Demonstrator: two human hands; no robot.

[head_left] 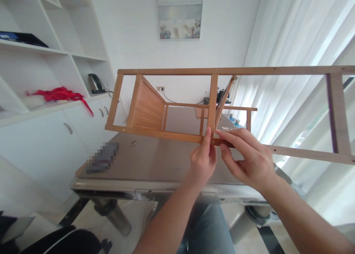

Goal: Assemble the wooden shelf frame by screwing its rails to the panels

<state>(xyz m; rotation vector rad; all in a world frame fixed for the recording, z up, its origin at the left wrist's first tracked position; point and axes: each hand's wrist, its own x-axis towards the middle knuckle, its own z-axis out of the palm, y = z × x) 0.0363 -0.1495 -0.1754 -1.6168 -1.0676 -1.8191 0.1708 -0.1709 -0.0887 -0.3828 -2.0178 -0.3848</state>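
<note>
A wooden rack frame point(166, 71) of light slats lies tilted on its side over a steel table point(155, 161), reaching from the left to past the right edge. My left hand point(203, 161) pinches its lower rail beside the middle upright, thumb up against the wood. Close to the right of it, my right hand point(249, 158) has its fingertips pressed together on the same rail at the joint. Whether anything small sits between those fingertips I cannot make out.
A blurred dark flat object point(102, 157) and a small metal piece point(133, 144) lie on the table's left part. White shelves at left hold a kettle point(95, 83) and red cloth point(59, 95). Curtains point(291, 43) hang at right. My knees are under the table.
</note>
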